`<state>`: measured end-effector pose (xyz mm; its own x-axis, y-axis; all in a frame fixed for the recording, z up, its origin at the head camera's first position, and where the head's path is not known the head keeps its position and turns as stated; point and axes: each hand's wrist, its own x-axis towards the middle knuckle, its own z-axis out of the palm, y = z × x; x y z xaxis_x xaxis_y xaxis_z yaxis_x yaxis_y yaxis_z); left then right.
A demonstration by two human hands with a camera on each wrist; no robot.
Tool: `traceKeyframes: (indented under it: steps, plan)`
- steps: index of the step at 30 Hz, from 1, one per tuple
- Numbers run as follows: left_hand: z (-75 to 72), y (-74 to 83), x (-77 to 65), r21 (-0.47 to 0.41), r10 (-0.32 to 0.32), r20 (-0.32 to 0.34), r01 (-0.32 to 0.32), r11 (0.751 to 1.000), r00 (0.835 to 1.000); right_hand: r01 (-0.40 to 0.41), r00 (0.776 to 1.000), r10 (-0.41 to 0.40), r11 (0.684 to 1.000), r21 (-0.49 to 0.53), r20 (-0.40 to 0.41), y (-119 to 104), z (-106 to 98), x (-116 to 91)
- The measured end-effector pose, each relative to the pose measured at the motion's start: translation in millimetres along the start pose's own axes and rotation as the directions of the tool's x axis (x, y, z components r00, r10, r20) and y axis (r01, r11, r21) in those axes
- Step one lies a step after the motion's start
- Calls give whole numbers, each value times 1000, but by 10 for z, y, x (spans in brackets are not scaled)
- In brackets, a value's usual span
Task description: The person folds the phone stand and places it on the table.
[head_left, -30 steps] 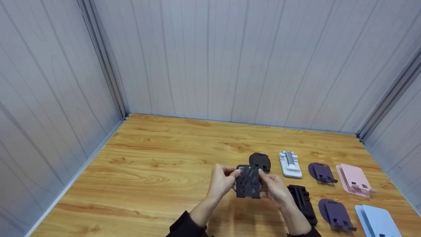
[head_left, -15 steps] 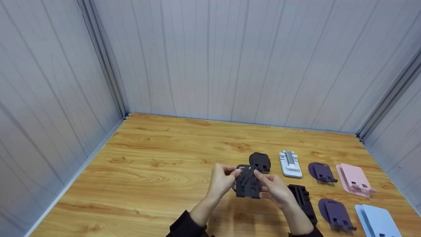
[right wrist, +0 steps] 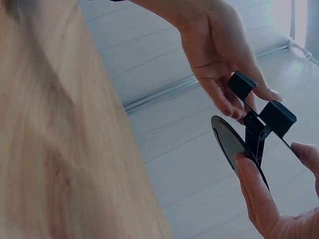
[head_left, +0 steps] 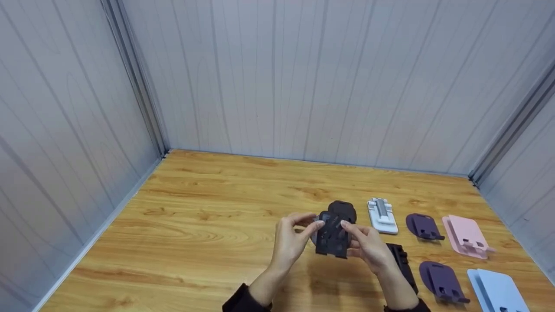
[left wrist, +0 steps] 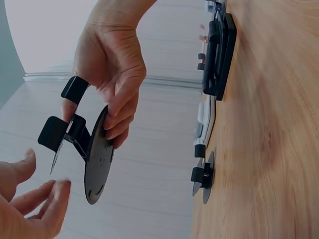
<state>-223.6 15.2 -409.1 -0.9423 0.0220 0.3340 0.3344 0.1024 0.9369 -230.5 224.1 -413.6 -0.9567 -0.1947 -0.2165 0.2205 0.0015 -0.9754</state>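
A black folding phone stand (head_left: 333, 239) is held above the table between both hands. My right hand (head_left: 372, 251) pinches it, thumb on the plate and fingers against the rounded base (left wrist: 98, 167). At the stand's other edge is my left hand (head_left: 288, 242). In the left wrist view its thumb and fingers lie on either side of the plate's edge, with a small gap. Two hooked lips (right wrist: 277, 118) and the hinge (left wrist: 77, 130) show from the side. The plate stands tilted away from the base.
Behind the hands lies another black stand (head_left: 342, 208), partly covered. To the right rest a white stand (head_left: 382, 216), a chunky black stand (head_left: 403, 266), purple stands (head_left: 425, 227), a pink stand (head_left: 468, 236) and a light blue stand (head_left: 498, 290). Pale panel walls (head_left: 277, 78) enclose the table.
Both hands have shifted slightly right and up with the stand, and its plate has turned a little. The left fingers appear loosened at its edge. The other stands have not moved.
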Motion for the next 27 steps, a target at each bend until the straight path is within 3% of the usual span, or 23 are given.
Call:
traceKeyframes:
  steps: [4,8,11,15,27]
  plan:
    - [-8,6,-24,-17,-73,80,74,997,994,24,999,-24,1000,6,-25,-40,-22,-38]
    - [-19,0,-22,-149,-191,218,226,963,957,36,999,-36,999,16,-18,-57,-37,-51]
    - [-23,-12,-17,-229,-227,266,290,929,937,41,999,-40,999,16,-15,-56,-32,-54]
    - [-21,-36,-23,-273,-232,267,304,913,936,32,999,-32,999,21,-32,-49,-14,-52]
    - [26,-70,-43,-300,-218,218,277,913,951,43,994,-44,999,-8,-99,-30,32,-50]
